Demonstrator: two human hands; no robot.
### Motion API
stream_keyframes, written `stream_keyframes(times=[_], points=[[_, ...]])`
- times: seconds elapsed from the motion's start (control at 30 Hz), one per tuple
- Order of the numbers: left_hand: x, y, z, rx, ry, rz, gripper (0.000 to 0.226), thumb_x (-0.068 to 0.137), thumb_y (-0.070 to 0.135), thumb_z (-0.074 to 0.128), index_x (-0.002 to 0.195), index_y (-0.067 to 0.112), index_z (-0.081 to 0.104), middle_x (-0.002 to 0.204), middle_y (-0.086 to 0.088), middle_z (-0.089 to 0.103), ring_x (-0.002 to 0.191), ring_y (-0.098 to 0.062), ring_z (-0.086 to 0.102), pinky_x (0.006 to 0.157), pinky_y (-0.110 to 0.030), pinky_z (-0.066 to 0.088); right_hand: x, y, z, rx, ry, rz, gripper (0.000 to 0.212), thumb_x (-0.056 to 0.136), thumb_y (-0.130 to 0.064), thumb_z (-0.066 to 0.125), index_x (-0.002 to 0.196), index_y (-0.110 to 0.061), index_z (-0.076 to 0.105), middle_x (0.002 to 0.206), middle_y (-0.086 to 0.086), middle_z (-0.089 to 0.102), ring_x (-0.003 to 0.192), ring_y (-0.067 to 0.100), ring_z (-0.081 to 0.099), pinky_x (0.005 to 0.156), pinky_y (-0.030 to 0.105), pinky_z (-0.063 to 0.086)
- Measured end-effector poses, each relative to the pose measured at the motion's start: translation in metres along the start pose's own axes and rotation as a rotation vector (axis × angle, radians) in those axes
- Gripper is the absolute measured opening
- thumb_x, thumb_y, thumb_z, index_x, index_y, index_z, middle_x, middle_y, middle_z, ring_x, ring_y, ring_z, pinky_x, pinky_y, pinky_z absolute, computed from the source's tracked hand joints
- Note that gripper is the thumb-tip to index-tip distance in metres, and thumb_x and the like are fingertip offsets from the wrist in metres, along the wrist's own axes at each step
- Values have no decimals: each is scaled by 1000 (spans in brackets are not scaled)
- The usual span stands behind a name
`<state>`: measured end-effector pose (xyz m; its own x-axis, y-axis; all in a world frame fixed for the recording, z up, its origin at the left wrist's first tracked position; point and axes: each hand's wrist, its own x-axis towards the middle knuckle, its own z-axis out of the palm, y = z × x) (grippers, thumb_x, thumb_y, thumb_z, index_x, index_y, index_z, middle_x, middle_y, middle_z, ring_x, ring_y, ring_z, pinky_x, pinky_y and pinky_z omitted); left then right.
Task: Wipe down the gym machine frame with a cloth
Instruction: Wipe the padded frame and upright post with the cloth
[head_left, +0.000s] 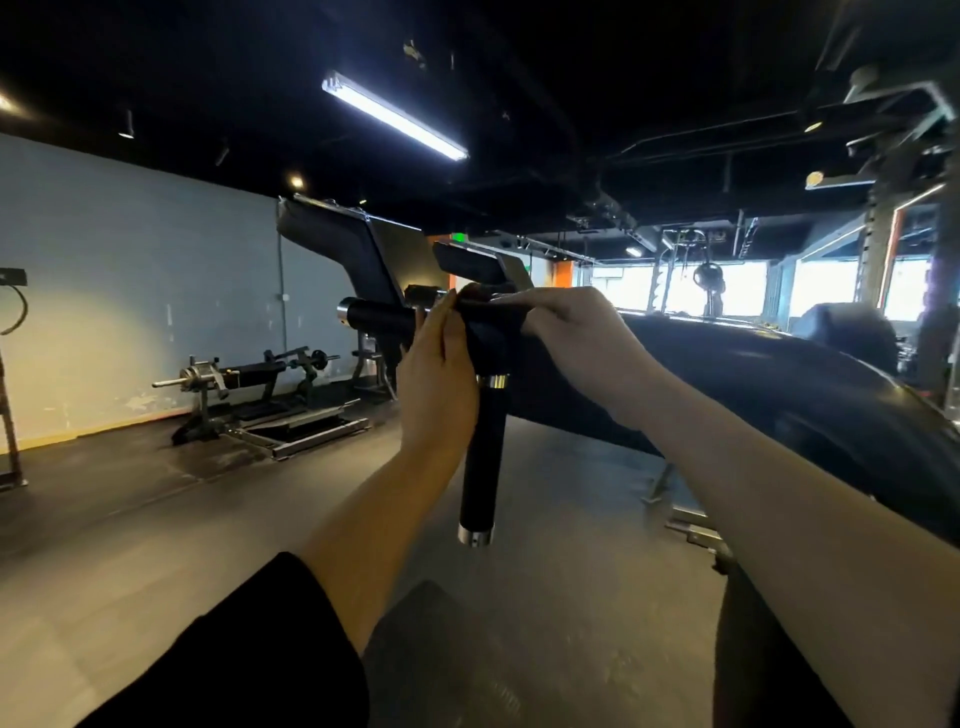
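Observation:
A dark cloth (491, 325) is draped over the joint where a black handle (480, 457) with chrome ends hangs down from the gym machine frame (374, 314). My left hand (434, 369) pinches the cloth's left edge, fingers pointing up. At the top right edge of the cloth, my right hand (576, 338) pinches it from above. A second black grip with a chrome cap sticks out to the left. The joint under the cloth is hidden.
A large black padded bench (753, 384) runs along the right under my right arm. Another padded arm (332, 239) rises behind the handles. A plate-loaded machine (249, 395) stands on the floor at the left wall. Racks (883, 234) fill the far right.

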<state>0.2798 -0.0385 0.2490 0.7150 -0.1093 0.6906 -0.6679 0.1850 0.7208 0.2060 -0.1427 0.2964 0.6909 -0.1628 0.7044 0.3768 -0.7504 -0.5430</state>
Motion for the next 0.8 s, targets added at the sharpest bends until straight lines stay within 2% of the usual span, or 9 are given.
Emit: stream_keyframes(times=[0.1,0.2,0.27,0.37,0.43,0.5,0.57,0.67,0.8], points=[[-22,-9,-7,82,-26,58,39,106,24,30,142,38,36,119,6,59,103,-6,59,86,-12,46,-20,11,13,-44,134,-86,40,93,1,46,123,-14,66,104,5,70,79,-1,61,70,8,46],[-47,-33,-5,173,-84,116,61,104,26,36,150,44,0,145,9,46,120,-13,56,87,-14,44,-45,25,34,-85,331,-148,44,89,-2,46,131,-8,59,133,7,60,119,14,58,102,21,45],[-70,-46,3,226,-181,200,71,103,26,41,149,43,-10,155,9,31,135,-14,43,95,-19,45,-65,32,50,-111,393,-131,47,88,-9,44,133,-7,57,142,7,53,131,14,48,109,16,36],[-108,-68,18,206,-304,365,69,100,28,49,152,37,5,159,10,19,145,0,20,116,-34,32,-95,43,62,-184,399,-12,42,92,-15,44,131,-9,58,136,5,58,122,3,48,102,1,29],[-133,-87,28,86,-413,332,69,97,28,49,148,48,7,154,14,31,140,-2,33,111,-37,39,-121,55,61,-225,386,201,35,97,-12,47,130,-14,60,121,4,67,103,2,61,89,3,42],[-152,-102,33,0,-576,256,73,94,20,52,146,52,12,147,20,38,136,-1,39,109,-31,41,-152,66,58,-220,450,439,33,98,-6,47,123,-15,65,94,-1,70,73,1,63,65,8,48],[-164,-115,41,-17,-750,261,75,89,10,54,145,43,18,148,19,32,138,0,32,112,-21,35,-189,72,57,-220,606,604,31,96,-2,46,113,-13,70,78,-5,66,62,0,59,55,10,44],[-176,-121,58,11,-999,323,77,85,2,61,150,23,25,153,12,21,145,-10,22,109,-3,15,-241,73,60,-286,834,783,31,96,-3,47,116,-15,69,85,-2,69,69,-3,59,58,7,42],[-188,-106,75,-125,-1140,324,76,80,-4,65,148,8,34,150,4,32,141,-12,29,104,-1,19,-286,53,55,-477,1070,828,38,94,-3,47,123,-20,64,96,-3,66,88,16,61,75,21,46]])
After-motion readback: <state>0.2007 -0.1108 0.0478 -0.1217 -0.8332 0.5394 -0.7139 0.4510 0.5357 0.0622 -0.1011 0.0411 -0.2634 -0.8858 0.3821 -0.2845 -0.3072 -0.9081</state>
